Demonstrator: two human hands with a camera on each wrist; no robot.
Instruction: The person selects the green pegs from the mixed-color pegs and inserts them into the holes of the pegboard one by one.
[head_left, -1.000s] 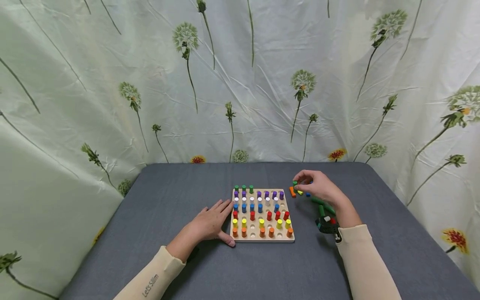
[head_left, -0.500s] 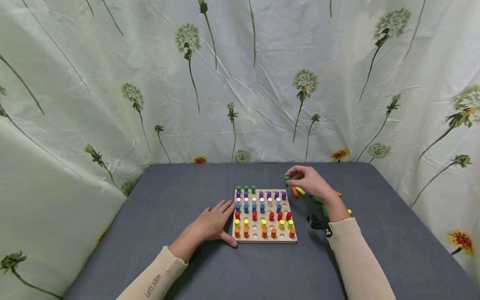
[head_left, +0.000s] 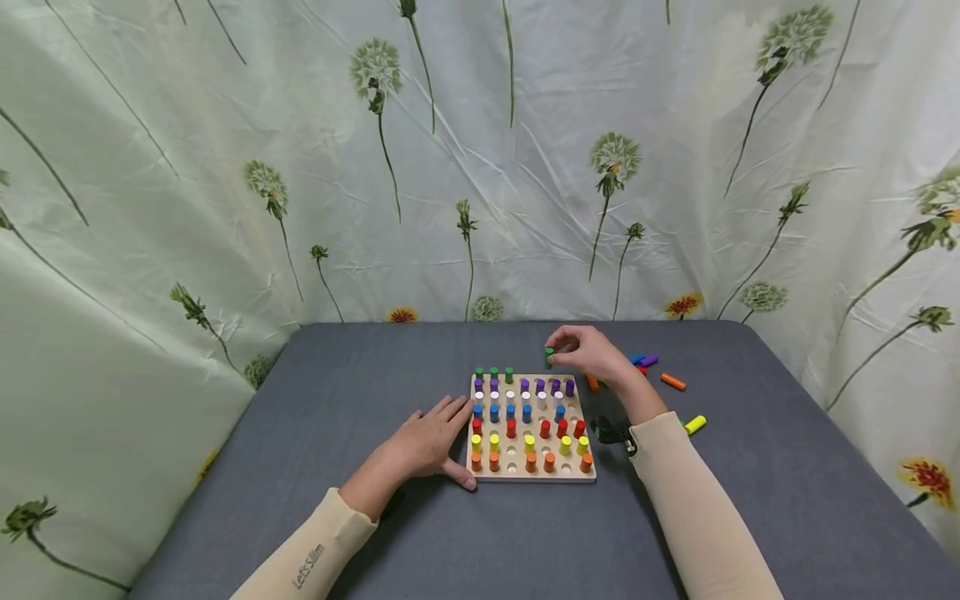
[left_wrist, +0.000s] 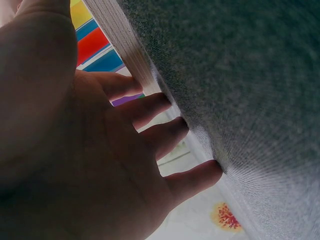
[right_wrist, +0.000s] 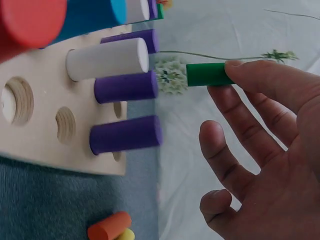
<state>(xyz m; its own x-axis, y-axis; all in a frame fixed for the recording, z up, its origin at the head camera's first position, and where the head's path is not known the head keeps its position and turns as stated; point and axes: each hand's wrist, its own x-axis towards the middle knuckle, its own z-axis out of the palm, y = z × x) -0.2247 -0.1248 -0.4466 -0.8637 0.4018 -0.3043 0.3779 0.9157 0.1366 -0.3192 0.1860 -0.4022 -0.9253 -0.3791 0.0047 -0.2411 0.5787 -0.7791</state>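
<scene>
A wooden pegboard point(head_left: 537, 478) with rows of coloured pegs lies in the middle of the table. In the head view, three green pegs point(head_left: 494, 372) stand at the left of its far row. My right hand point(head_left: 588, 354) pinches another green peg point(right_wrist: 207, 74) between thumb and fingers, above the board's far right corner. The right wrist view shows upright purple pegs point(right_wrist: 127, 135) close by, with bare holes point(right_wrist: 65, 125) in the wood. My left hand point(head_left: 427, 443) rests along the board's left edge, fingers spread and fingertips down at the table point(left_wrist: 240, 100).
Loose pegs lie right of the board: an orange peg point(head_left: 672, 382), a yellow peg point(head_left: 695, 425) and a purple peg point(head_left: 649, 360) among them. Another orange peg point(right_wrist: 109, 226) lies nearer the board. A flowered curtain point(head_left: 540, 208) hangs behind the table.
My right hand has carried the green peg leftward from the loose pegs to above the board's far right corner. The left hand stays at the board's edge.
</scene>
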